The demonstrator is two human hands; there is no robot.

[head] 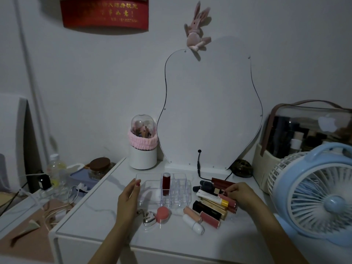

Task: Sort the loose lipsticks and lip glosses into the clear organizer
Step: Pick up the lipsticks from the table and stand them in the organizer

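The white surface (pixel 91 223) is carrying the clear organizer (pixel 167 193), one red lipstick (pixel 166 183) standing inside. The left hand (pixel 128 197) is resting relaxed beside it; the right hand (pixel 241 195) is pinching among the loose lipsticks (pixel 213 204).

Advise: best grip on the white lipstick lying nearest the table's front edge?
Pinch the white lipstick across its middle, coming from above. It lies flat, angled, with open table in front; the peach tube sits close behind, so fingers fit best across its round sides.
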